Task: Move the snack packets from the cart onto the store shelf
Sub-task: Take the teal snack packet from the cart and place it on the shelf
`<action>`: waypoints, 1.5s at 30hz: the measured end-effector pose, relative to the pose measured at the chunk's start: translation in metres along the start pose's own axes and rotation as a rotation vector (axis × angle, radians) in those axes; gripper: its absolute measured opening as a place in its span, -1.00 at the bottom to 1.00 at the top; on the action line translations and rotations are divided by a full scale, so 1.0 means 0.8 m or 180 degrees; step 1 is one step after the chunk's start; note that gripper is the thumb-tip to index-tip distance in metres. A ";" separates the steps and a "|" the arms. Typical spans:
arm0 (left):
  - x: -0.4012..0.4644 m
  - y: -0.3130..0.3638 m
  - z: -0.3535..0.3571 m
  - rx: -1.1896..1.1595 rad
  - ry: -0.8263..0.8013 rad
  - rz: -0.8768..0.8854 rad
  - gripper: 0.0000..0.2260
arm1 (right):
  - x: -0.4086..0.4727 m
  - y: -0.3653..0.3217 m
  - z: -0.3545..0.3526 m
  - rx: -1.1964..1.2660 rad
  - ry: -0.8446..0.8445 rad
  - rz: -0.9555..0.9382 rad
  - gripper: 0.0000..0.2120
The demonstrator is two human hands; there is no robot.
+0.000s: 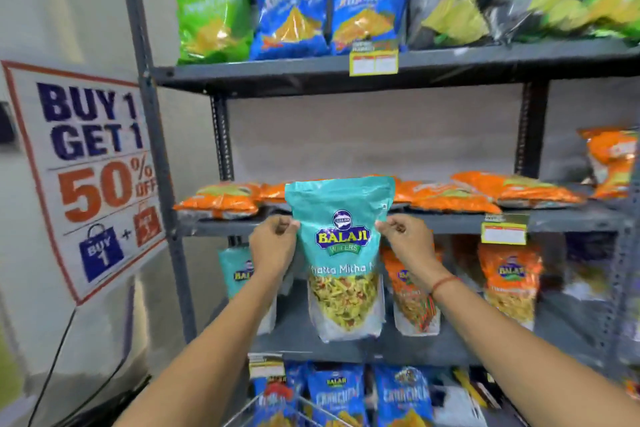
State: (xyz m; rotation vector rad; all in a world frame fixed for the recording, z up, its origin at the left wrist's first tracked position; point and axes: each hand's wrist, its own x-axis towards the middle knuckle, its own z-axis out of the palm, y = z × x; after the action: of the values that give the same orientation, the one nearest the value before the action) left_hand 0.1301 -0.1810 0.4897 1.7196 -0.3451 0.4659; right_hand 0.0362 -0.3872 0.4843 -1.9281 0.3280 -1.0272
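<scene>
At the bottom edge the wire rim of the cart shows, with blue packets in or just behind it; blur makes it hard to say which.

Above that, both forearms reach forward and up. The left hand and right hand each pinch a side edge of the teal packet about a third of the way down from its top, fingers closed on the film. The packet hangs upright, its long axis vertical, face toward the camera, centred between the two hands, so neither is the nearer.

Behind it is the shelf. The packet's top edge overlaps the level where orange packets lie flat. Its lower end reaches the level below, where another teal packet stands to the left and orange upright packets to the right, with a gap between them.

That gap lies straight ahead, so the move is probably a short push forward and down, keeping the packet upright.
</scene>
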 end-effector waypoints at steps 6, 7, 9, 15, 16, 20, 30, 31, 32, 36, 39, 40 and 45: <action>0.012 0.009 0.017 -0.0061 -0.0084 -0.0189 -0.90 | 0.003 0.003 -0.013 0.0175 -0.0044 0.0114 -0.73; 0.011 0.008 0.017 -0.0037 -0.0095 -0.0181 -0.91 | 0.002 0.004 -0.011 0.0156 -0.0047 0.0125 -0.73; 0.011 0.000 0.019 0.0001 -0.0109 -0.0207 -0.91 | 0.000 0.008 -0.006 0.0079 -0.0098 0.0164 -0.76; 0.012 -0.047 0.029 0.0059 -0.0159 -0.0470 -0.91 | 0.000 0.053 0.027 0.0023 -0.0264 0.0327 -0.75; 0.012 -0.060 0.033 0.0129 -0.0176 -0.0520 -0.92 | 0.001 0.066 0.034 0.0005 -0.0303 0.0369 -0.74; 0.016 -0.124 0.062 0.0222 -0.0297 -0.0742 -0.91 | 0.000 0.121 0.068 -0.0056 -0.0392 0.0654 -0.74; 0.047 -0.258 0.155 0.0530 -0.0228 -0.1110 -0.92 | 0.049 0.256 0.140 -0.0737 -0.0746 0.0620 -0.60; 0.052 -0.265 0.163 0.0530 -0.0186 -0.1100 -0.92 | 0.056 0.264 0.145 -0.0819 -0.0763 0.0524 -0.57; 0.058 -0.271 0.170 0.0523 -0.0151 -0.1092 -0.93 | 0.064 0.272 0.151 -0.0881 -0.0783 0.0473 -0.55; 0.080 -0.289 0.195 0.0480 -0.0149 -0.1069 -0.92 | 0.091 0.304 0.171 -0.0872 -0.0766 0.0541 -0.58; 0.090 -0.302 0.208 0.0392 -0.0173 -0.1089 -0.91 | 0.103 0.324 0.181 -0.0831 -0.0717 0.0626 -0.59; 0.092 -0.303 0.211 0.0381 -0.0177 -0.1087 -0.92 | 0.106 0.330 0.184 -0.0799 -0.0696 0.0666 -0.59; 0.093 -0.307 0.222 0.0193 -0.0288 -0.0973 -0.91 | 0.109 0.345 0.189 -0.0190 -0.0712 0.0998 -0.64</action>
State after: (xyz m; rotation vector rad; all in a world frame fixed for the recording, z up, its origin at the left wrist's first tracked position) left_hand 0.3319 -0.3047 0.2864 1.8181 -0.1293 0.1775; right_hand 0.2526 -0.5031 0.2683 -1.9460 0.5181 -0.5977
